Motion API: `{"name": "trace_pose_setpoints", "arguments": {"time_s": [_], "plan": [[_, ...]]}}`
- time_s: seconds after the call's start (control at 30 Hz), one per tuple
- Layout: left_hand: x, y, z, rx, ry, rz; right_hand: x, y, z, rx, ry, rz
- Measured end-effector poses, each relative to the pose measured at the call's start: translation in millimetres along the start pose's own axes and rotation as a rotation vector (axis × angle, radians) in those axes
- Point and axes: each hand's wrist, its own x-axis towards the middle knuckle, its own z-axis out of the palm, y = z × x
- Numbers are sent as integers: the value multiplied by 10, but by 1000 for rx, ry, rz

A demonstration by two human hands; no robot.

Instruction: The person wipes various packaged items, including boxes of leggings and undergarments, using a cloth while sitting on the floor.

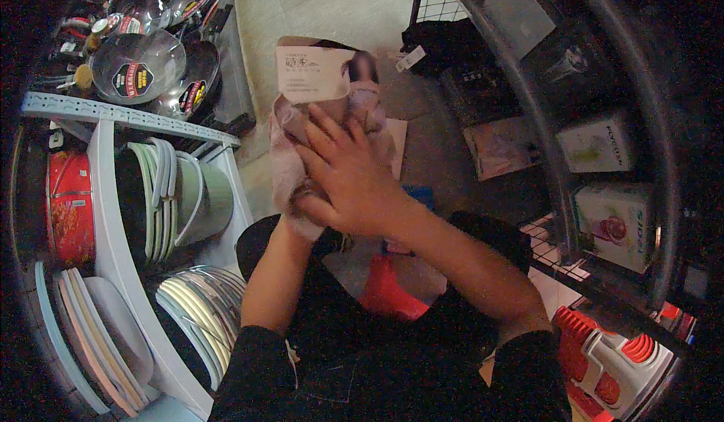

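A pale pink towel (285, 167) with a printed cardboard header (311, 74) is held out before me. The card bears writing, and a picture of a person (365, 99) in a towel shows beside it. My right hand (350, 167) lies across the top of the towel, palm down, fingers spread and pointing away from me. From below, my left hand (298, 231) reaches up to the towel and supports it. Only the wrist shows clearly; the left fingers are hidden by the fabric and by my right hand.
Frying pans (138, 65) sit on a metal shelf (130, 116) at left, above stacked plastic buckets (203, 201) and basins (192, 309). A dark wire rack (557, 246) with boxes (613, 224) curves along the right. Red plastic (390, 292) shows between my legs.
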Motion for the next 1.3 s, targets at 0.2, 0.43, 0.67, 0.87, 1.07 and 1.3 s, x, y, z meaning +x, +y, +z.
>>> {"name": "trace_pose_setpoints", "arguments": {"time_s": [0.2,0.43,0.67,0.87,1.07,1.3], "plan": [[40,-33,92,107,102,85,105,419,-177,-184,149,112],[92,-148,-160,534,417,143,170,315,-248,-239,146,86],[114,-203,-319,904,411,146,191,289,-325,-112,118,71],[54,-84,-330,417,347,71,82,581,-413,-118,109,202],[23,109,-186,339,215,18,12,849,-298,114,351,376],[34,131,-41,386,347,-56,188,929,-552,533,388,891]]}}
